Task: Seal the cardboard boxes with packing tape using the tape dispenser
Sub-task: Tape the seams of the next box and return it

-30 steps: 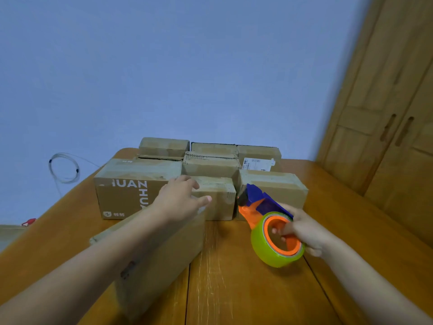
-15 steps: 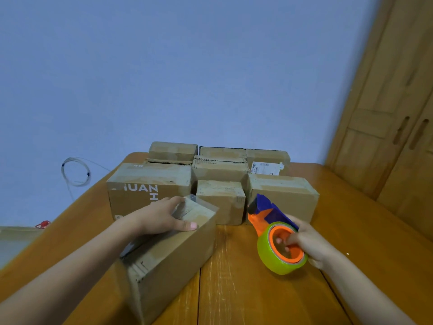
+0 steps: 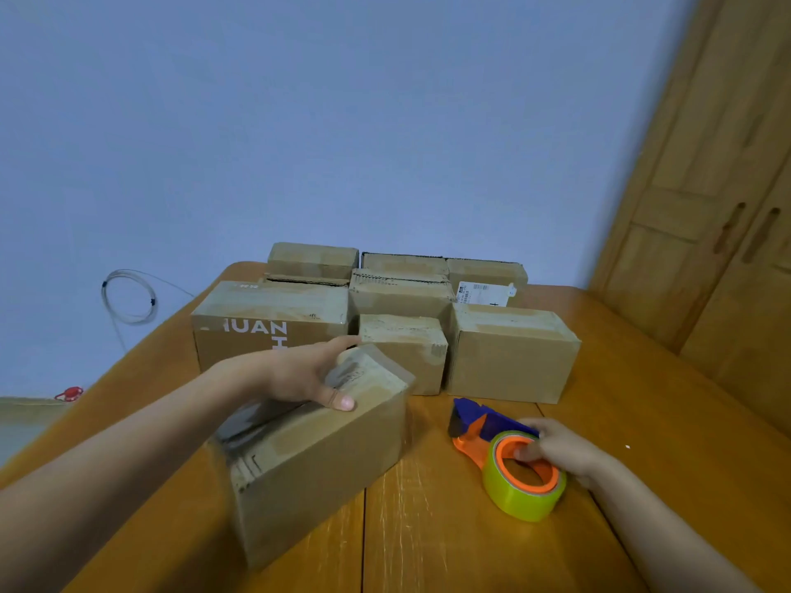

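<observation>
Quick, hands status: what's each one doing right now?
Left hand: grips the top far end of the near cardboard box.
Right hand: holds the tape dispenser, fingers hooked in its roll.

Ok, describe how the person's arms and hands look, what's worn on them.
Both forearms are bare, with no sleeves in view. The left hand and right hand wear no gloves; no rings, watch or bracelets show. A small dark mark sits on the left forearm.

Your left hand [image 3: 306,372] holds the near box [image 3: 316,455] on the desk [image 3: 428,528]; your right hand [image 3: 560,449] holds the tape dispenser [image 3: 509,464].
</observation>
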The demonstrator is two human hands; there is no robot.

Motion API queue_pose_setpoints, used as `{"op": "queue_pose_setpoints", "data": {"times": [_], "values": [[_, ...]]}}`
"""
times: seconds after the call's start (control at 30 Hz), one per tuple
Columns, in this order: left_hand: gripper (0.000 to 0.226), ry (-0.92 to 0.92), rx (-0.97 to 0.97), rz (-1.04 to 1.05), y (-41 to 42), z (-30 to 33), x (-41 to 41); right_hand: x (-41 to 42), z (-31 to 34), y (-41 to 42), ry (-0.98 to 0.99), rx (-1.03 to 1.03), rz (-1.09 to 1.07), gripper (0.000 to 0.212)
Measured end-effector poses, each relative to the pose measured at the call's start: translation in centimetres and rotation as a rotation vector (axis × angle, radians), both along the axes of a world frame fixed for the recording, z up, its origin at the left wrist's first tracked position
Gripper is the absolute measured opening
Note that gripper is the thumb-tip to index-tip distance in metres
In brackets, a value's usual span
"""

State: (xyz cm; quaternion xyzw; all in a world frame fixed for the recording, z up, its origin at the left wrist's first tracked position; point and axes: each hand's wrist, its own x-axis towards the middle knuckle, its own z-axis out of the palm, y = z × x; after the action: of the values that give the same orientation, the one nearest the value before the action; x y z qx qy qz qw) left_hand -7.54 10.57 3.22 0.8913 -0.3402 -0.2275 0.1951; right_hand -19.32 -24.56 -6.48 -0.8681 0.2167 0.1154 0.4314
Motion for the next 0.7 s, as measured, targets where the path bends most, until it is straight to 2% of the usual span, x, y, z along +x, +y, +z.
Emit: {"op": "queue_pose_setpoints", "data": {"times": [0.07, 0.17, 0.23, 0.27, 0.37, 0.47, 0.6, 0.7], "values": [[0.107, 0.038, 0.018, -0.052, -0.4, 0.4, 0.5, 0.0, 0.4, -0.3, 0.015, -0.155, 0.090, 0.039], [0.111, 0.075, 0.106, -0.133, -0.5, 0.9, 1.3, 0.3, 1.4, -1.3, 0.097, -0.397, 0.240, 0.073], [0.110, 0.064, 0.161, -0.168, -0.5, 1.4, 1.6, -0.1, 3.2, -0.8, 0.033, -0.458, 0.251, 0.076], [0.109, 0.057, 0.174, -0.170, -0.5, 1.8, 1.6, -0.5, 4.2, -0.2, -0.063, -0.458, 0.239, 0.070], [0.106, 0.050, 0.108, -0.119, -0.4, 2.6, 0.5, -1.0, 5.5, 2.1, -0.494, -0.312, 0.151, 0.039], [0.111, -0.069, 0.020, -0.063, -1.0, 2.2, -1.8, -0.8, 5.2, 6.6, -0.886, -0.133, 0.053, 0.029], [0.135, -0.271, 0.142, -0.085, -2.3, -0.6, -3.9, 0.5, 3.5, 12.7, -1.116, 0.031, 0.072, 0.025], [0.124, -0.399, 0.197, -0.040, -2.3, -2.3, -3.9, 1.9, 1.9, 15.3, -1.233, 0.199, 0.055, 0.025]]}}
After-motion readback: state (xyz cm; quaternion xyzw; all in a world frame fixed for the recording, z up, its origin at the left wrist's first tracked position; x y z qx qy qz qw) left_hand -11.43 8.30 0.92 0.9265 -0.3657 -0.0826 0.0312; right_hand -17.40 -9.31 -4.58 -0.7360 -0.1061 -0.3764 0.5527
